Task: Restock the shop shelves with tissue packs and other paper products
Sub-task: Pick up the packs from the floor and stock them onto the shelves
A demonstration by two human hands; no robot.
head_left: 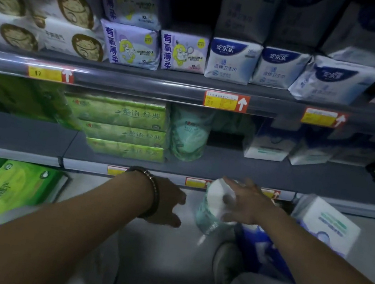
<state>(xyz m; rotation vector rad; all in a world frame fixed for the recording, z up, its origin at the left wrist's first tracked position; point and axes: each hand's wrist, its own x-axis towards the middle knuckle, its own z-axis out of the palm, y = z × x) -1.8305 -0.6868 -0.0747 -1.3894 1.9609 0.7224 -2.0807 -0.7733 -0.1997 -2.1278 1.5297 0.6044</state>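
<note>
Teal plastic wrap is what my right hand (245, 203) has got: thumb and fingers (229, 182) clamped over the top of a roll pack (213, 210), held low, just under the lip of the middle shelf (226, 170). The feed's blurry there, so take that grip as my read.

My left hand (166, 200) is just off to the left of that, fingers loosely curled and holding nothing, with a bracelet (153, 185) on the wrist.

Right under the right-hand fingers there's a blue pack (262, 251), and just past them on the right is a white pack (327, 222). Both are down low and not yet shelved, so I'd say we're mid-job, nowhere near done.

Straight beyond the fingers the middle shelf has a bare patch. Left of it a matching teal pack (190, 135) stands beside a stack of green tissue packs (126, 129). I'm guessing the one in hand goes in that gap.

Further up, the top shelf (141, 84) looks full: purple packs (184, 52), then white-and-blue packs (232, 60).
</note>
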